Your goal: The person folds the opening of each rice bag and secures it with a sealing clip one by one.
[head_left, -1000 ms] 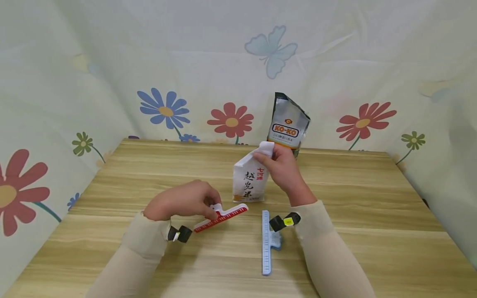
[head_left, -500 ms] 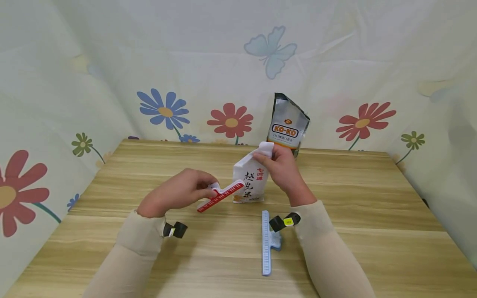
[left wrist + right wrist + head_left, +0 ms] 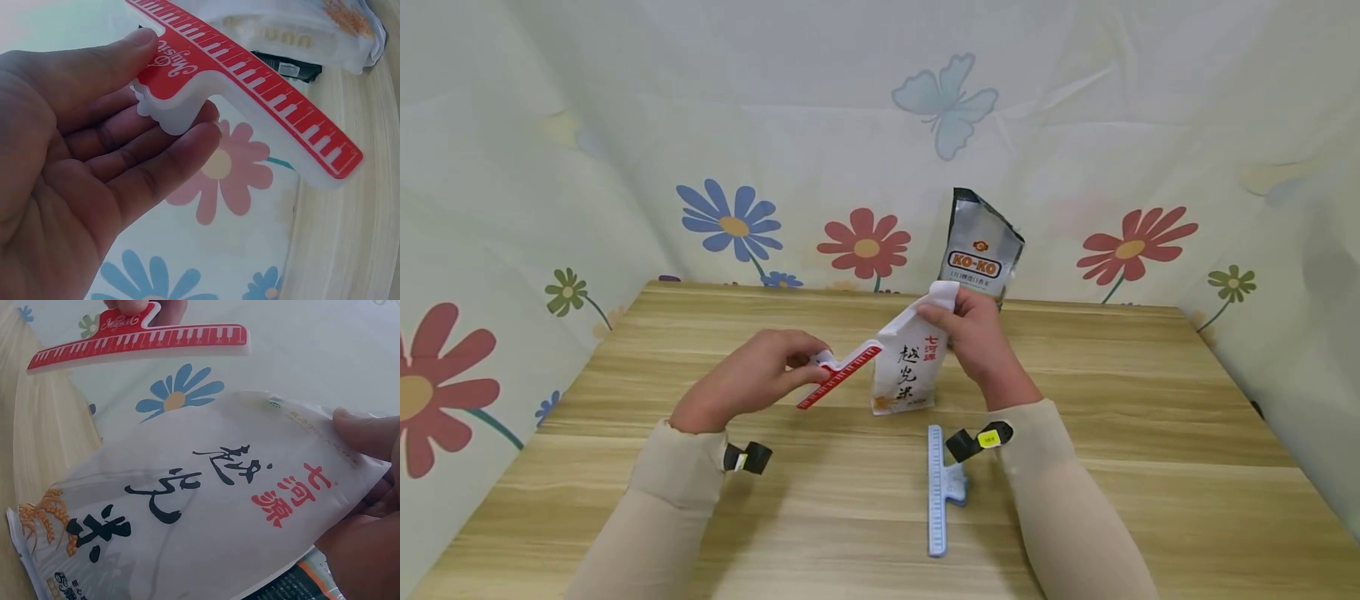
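My left hand [image 3: 767, 371] pinches a red and white bag clip [image 3: 838, 379] printed with piano keys, thumb on its handle and fingers behind. In the left wrist view the clip [image 3: 250, 78] slants across the palm's front, its long bar angled. My right hand [image 3: 981, 337] grips the upper right of a white rice bag [image 3: 906, 371] with black and red lettering. The bag's top edge slopes down to the left, close to the clip's upper end in the head view. In the right wrist view the clip [image 3: 144, 340] appears apart from the bag [image 3: 187, 506].
A light blue bag clip [image 3: 936, 492] lies on the wooden table [image 3: 1120, 467] near my right wrist. Behind the white bag, a silver and black KO-KO bag [image 3: 977, 242] stands at the back edge. A flower-printed cloth [image 3: 805, 125] hangs behind the table.
My left hand has lifted the red clip from low over the table, up and slightly left, beside the white bag. Lately the right hand and white bag have shifted slightly right.
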`<state>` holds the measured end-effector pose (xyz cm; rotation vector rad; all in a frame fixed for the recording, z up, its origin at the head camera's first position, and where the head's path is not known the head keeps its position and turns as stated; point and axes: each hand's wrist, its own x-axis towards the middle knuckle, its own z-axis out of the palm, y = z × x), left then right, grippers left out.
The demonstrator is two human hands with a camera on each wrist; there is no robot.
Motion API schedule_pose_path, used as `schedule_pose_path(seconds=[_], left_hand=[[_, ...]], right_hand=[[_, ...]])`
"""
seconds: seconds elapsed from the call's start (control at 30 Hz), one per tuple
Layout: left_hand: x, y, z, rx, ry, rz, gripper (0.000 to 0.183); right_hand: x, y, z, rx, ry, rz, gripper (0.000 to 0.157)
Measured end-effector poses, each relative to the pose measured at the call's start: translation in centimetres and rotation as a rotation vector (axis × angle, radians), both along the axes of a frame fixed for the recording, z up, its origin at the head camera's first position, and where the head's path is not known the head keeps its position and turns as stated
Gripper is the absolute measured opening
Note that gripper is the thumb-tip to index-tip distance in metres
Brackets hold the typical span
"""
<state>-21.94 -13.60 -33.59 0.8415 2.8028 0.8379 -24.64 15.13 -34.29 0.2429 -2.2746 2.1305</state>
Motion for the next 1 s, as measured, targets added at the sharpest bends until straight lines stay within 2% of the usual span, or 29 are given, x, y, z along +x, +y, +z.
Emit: schedule_pose_path(seconds=[0.3, 0.6, 1.0], left_hand=[[-0.59, -0.77, -0.30, 0.012, 0.023, 0.051, 0.028], [-0.84, -0.82, -0.51, 0.014, 0.049, 0.036, 0.028], [-0.49, -0.79, -0.18, 0.027, 0.070, 0.042, 0.026]], right_hand=[[0.14, 0.15, 0.01, 0.029, 0.003, 0.027, 0.028], [0.33, 0.13, 0.02, 0.030, -0.001, 0.038, 0.028], [0.57, -0.11, 0.06, 0.021, 0.022, 0.053, 0.027]])
